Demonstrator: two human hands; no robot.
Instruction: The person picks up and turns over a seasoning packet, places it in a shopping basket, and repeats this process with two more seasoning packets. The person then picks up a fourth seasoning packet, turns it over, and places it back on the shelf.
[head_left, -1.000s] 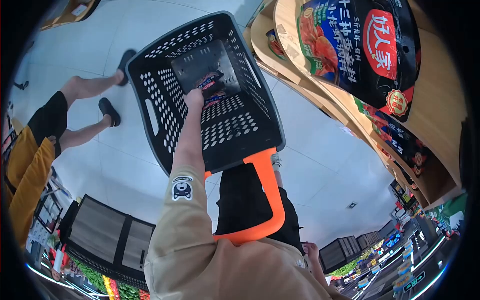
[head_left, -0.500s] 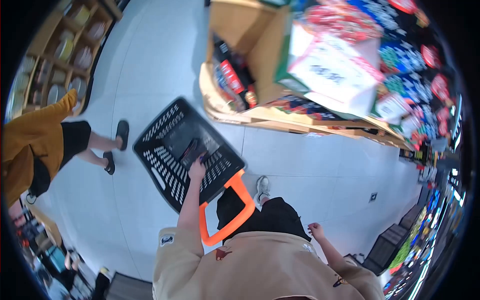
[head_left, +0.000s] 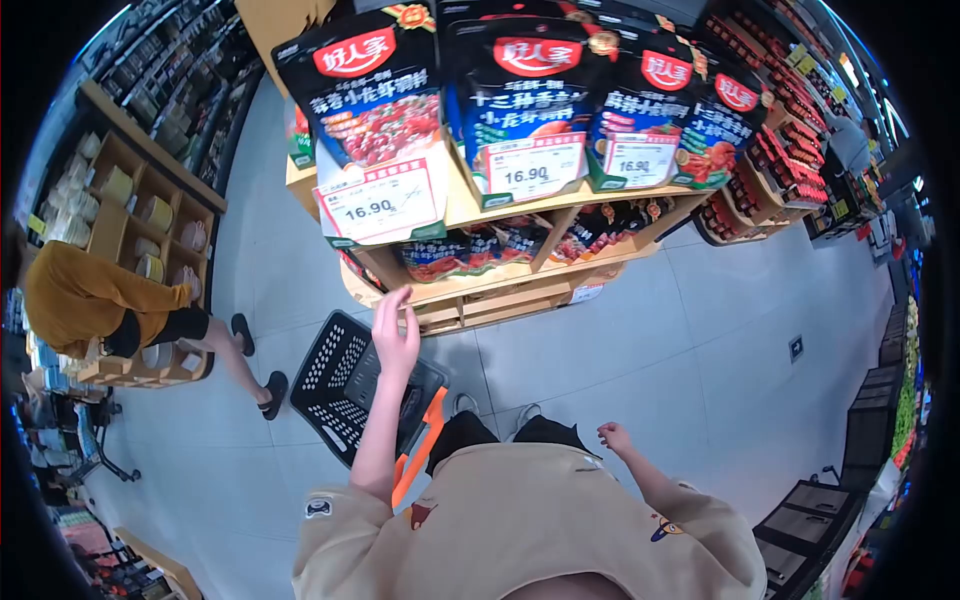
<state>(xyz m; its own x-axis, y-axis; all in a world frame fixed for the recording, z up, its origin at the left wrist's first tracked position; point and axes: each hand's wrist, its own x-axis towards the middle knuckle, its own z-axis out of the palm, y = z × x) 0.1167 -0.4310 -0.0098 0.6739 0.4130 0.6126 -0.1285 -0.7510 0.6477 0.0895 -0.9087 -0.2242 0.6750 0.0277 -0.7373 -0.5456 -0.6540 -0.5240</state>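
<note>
My left hand is raised in front of the display shelf, its fingers apart and nothing in them. Below it, a black shopping basket with an orange handle stands on the floor, and my forearm hides part of its inside. Just beyond my fingertips is the shelf, stocked with black and blue seasoning pouches. The nearest pouch has a 16.90 price card in front of it. My right hand hangs by my side, fingers loosely bent and apart, with nothing visible in it.
At the left, a person in a mustard top bends by a wooden shelf of bowls. Red goods fill a rack at the upper right. Dark crates line the lower right.
My left hand has come up out of the basket, off the dark package there, and moved towards the shelf. My view has lifted to the pouches. The right hand still hangs at my side.
</note>
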